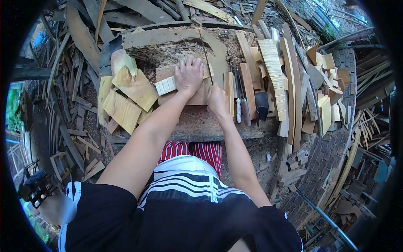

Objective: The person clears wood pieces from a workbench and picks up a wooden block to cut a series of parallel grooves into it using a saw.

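My left hand (pixel 189 76) presses down with its fingers curled over a pale wooden strip (pixel 166 85) marked with evenly spaced lines. The strip lies across a brown wooden block (pixel 195 99) on the workbench. My right hand (pixel 218 101) is closed around the handle end of a long, thin saw (pixel 205 52), its handle hidden in my fist. The blade points away from me and crosses the strip just right of my left hand. Its teeth are too small to make out.
A worn wooden workbench (pixel 180 134) carries yellowish wood pieces (pixel 121 107) on the left. Narrow tools (pixel 238 110) lie on the right, beside a curved piece with many parallel lines (pixel 272 75) and stacked boards (pixel 294 88). Scrap wood (pixel 82 31) surrounds the bench.
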{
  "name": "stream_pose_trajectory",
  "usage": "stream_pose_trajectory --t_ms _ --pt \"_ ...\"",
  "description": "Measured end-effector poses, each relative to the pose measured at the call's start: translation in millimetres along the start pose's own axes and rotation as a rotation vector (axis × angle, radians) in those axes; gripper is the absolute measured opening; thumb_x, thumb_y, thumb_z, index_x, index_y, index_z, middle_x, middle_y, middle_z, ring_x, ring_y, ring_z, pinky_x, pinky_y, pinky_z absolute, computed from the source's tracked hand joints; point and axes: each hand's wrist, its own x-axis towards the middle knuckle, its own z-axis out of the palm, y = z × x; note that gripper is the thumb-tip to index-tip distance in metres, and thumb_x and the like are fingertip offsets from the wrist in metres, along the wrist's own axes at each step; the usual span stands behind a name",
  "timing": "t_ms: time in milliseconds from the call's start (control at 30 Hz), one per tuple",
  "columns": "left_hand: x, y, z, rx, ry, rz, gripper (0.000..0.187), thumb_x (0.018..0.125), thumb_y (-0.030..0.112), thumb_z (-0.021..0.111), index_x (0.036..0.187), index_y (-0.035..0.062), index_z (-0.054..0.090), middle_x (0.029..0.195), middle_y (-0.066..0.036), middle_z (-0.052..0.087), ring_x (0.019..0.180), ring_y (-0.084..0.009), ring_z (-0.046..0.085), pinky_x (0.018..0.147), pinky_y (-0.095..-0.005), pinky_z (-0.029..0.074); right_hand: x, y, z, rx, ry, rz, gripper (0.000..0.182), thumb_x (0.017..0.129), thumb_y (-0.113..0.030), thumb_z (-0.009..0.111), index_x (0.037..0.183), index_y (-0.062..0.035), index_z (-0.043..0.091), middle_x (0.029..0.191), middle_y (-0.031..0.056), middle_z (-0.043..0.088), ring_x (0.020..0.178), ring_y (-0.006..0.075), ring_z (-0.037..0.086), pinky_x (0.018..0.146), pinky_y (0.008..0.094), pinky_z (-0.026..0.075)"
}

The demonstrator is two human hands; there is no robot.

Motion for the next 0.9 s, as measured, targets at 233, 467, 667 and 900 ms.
stream_pose_trajectory --t_ms 233,467,667,900 --pt "0 0 2 0.020 0.061 0.020 0.019 0.089 0.035 0.053 0.096 0.0196 0.060 0.097 -0.003 0.056 0.093 -0.0222 0.055 0.079 -0.0406 0.041 -75 3 -21 0.035 -0.084 0.127 0.022 0.094 -0.018 0.044 0.099 0.0021 0.050 0.074 0.0303 0.062 0.074 0.0481 0.061 0.067 0.0564 0.048" --pt "0 1 -1 -0.004 0.032 0.018 0.019 0.090 0.034 0.053 0.096 0.0182 0.061 0.095 -0.004 0.057 0.091 -0.0237 0.055 0.079 -0.0399 0.042 2 -7 -2 0.030 -0.073 0.100 0.023 0.095 -0.018 0.040 0.097 0.0021 0.050 0.077 0.0299 0.062 0.077 0.0486 0.061 0.069 0.0560 0.048" --pt "2 2 0 0.002 0.020 -0.006 0.019 0.090 0.035 0.053 0.096 0.0184 0.061 0.094 -0.004 0.057 0.090 -0.0238 0.055 0.079 -0.0401 0.042 -61 7 -9 0.032 -0.048 0.091 0.022 0.094 -0.018 0.043 0.099 0.0025 0.050 0.071 0.0303 0.061 0.073 0.0489 0.061 0.066 0.0569 0.049" --pt "1 3 -1 -0.013 0.021 0.005 0.017 0.090 0.035 0.052 0.094 0.0195 0.059 0.095 -0.003 0.056 0.091 -0.0233 0.055 0.078 -0.0405 0.042 -37 7 -7 -0.008 -0.035 0.028 0.021 0.094 -0.017 0.042 0.098 0.0021 0.050 0.071 0.0311 0.061 0.073 0.0494 0.061 0.066 0.0572 0.048"
